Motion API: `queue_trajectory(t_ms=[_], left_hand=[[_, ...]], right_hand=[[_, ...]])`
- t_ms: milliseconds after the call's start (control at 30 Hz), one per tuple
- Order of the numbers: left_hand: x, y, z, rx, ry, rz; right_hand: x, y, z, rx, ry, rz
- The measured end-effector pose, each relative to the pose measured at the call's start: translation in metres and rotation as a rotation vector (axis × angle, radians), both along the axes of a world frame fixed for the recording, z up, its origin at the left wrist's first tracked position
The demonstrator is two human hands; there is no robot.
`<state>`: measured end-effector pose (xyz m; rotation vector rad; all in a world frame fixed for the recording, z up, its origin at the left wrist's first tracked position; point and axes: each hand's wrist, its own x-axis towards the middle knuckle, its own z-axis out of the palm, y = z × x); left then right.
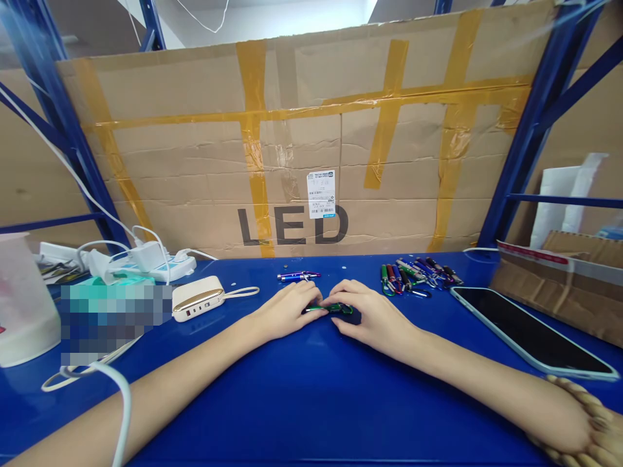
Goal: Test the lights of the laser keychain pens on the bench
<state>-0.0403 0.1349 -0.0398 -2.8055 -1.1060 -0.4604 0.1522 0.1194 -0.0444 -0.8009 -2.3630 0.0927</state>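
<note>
Your bay of blue steel racking [538, 126], backed with cardboard

Ahead of you, a taped cardboard sheet [195, 155] with yellow packing tape [251, 84] and black LED lettering [292, 227] stands behind the blue shelf deck [272, 415]; a pale ceiling [263, 26] shows above it.

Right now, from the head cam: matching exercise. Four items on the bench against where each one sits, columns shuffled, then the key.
Items
1. Green carabiner light
2. Cream power bank
3. Smartphone in a pale blue case
4. Blue-and-silver pen-style light

Places
A. Lying apart, just beyond the hands
B. Left of the left hand, strap trailing rightward
C. Right of the right hand, dark screen facing up
D. Under the fingertips of both hands

Pairs: 1-D, 2-B, 3-C, 4-A
</note>
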Motion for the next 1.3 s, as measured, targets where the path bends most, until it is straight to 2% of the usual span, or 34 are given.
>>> queue_trajectory(t_ms=[133, 467, 1000, 1300], left_hand=[[-0.002, 0.000, -0.001, -0.010, -0.021, -0.025], [-0.001, -0.003, 0.001, 0.011, -0.057, -0.052], [-0.001, -0.002, -0.001, 0.156, 0.026, -0.079], [-0.001, 0.000, -0.002, 0.170, 0.040, -0.003]], right_hand=[[0.001, 0.003, -0.002, -0.044, -0.098, -0.060], [-0.002, 0.001, 0.002, -0.170, -0.009, -0.128], [-0.001, -0.001, 0.005, -0.146, -0.074, -0.243], [0.008, 0.011, 0.002, 0.005, -0.182, -0.255]])
